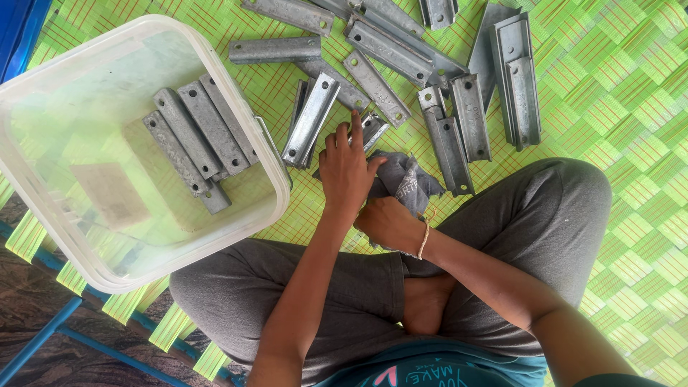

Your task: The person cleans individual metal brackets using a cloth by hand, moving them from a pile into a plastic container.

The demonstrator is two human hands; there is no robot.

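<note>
Crossed legs in grey trousers [502, 215] fill the near field; person seated on a green woven mat [631, 143].

Right hand [387, 223]: grip clenched on a grey cloth [403, 183], wrist with a thin string band. Cloth bunched just beyond the knuckles, touching the left thumb side.

Left hand [345, 168]: fingers extended, index pointing away from the body, fingertips resting on a small metal bracket [373, 129] just ahead of the grip. Not closed round it; pressing or steadying, as far as visible. Bracket is partly hidden by the fingers; its long axis seems to run diagonally, far end up and to the right, but cannot tell for certain.

Left of the grips: white plastic tub [43, 93], holding four or so galvanised channel pieces [197, 136] laid side by side, long axes diagonal, near ends toward the lap.

Ahead and right of the grips: loose pile of channel pieces [401, 50] on the mat, pointing all ways; a pair [516, 79] further right lying nearly straight away from the body.

Judgement on progress: early. Few pieces in the tub, well over a dozen remaining on the mat; one piece under the hands.
</note>
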